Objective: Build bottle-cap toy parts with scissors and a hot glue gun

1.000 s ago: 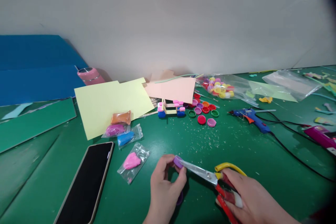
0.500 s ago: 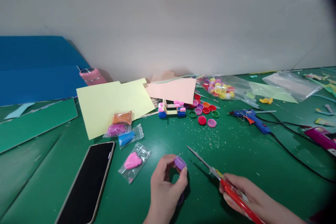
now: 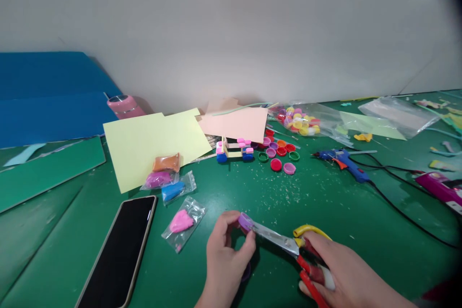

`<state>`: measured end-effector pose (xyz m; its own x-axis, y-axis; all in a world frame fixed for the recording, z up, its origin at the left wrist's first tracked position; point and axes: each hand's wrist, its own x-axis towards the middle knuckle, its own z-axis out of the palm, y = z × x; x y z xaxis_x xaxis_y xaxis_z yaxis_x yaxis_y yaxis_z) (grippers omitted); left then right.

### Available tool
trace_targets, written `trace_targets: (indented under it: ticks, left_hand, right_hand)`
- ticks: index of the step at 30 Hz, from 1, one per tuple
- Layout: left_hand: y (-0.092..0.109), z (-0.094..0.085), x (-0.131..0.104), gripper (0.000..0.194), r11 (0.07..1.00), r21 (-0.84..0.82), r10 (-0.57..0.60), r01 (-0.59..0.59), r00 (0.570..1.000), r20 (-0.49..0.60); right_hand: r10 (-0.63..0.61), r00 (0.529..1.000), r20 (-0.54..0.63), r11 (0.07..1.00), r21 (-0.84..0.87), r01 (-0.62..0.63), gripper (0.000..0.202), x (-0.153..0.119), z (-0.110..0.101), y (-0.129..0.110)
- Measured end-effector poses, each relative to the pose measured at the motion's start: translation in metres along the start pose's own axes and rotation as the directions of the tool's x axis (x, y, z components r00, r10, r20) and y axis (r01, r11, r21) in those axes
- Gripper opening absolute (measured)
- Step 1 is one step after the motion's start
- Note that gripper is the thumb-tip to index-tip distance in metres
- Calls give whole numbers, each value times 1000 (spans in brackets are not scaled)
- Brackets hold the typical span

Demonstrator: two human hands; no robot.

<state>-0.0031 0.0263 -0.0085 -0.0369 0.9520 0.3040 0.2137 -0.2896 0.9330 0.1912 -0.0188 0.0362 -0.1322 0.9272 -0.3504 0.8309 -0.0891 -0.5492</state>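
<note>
Metal-bladed scissors swung back onto round purple plastic cap since last frame. I see left hand pinching it, right hand gripping red-and-yellow handles; clear plastic bag lies left of both.

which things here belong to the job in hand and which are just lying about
In the job:
purple cap, held in the left hand
scissors, held in the right hand, blades at the cap
possibly the loose caps

Probably just lying about:
phone
pink bottle
glue gun
small pink-filled bag
yellow paper
</note>
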Motion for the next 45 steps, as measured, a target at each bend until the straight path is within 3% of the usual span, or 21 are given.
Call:
trace_targets:
  ticks: [8, 16, 21, 25, 28, 35, 40, 45]
  left_hand:
    - [-1, 1, -1, 24, 999, -33, -15, 15, 1000, 11]
    - [-1, 0, -1, 22, 996, -59, -75, 74, 997, -17]
    - [-1, 0, -2, 22, 997, -35, -63, 63, 998, 1]
    - [1, 1, -3, 22, 999, -37, -19, 20, 999, 27]
    - [-1, -1, -3, 20, 996, -55, -69, 70, 997, 14]
    - [-2, -2, 0, 16, 961, -193, -202, 197, 979, -6]
    - [3, -2, 2, 16, 959, -217, -188, 182, 982, -7]
    - [2, -2, 1, 18, 958, -222, -182, 182, 983, 23]
  right_hand:
    - [-52, 997, 51, 999, 2, 52, 15, 2, -4, -4]
    - [-15, 1000, 25, 1000, 12, 15, 10, 3, -4, -10]
    - [-45, 995, 95, 995, 92, 36, 12, 4, -3, -10]
    - [-56, 995, 79, 983, 178, 41, 12, 4, 1, -5]
    - [-74, 996, 58, 965, 255, 57, 12, 5, 0, -3]
    - [-24, 997, 68, 998, 61, 20, 14, 2, -6, -7]
    - [3, 1000, -1, 1000, -24, -3, 15, 2, -5, -5]
    - [-20, 999, 49, 1000, -21, 21, 16, 4, -7, -3]
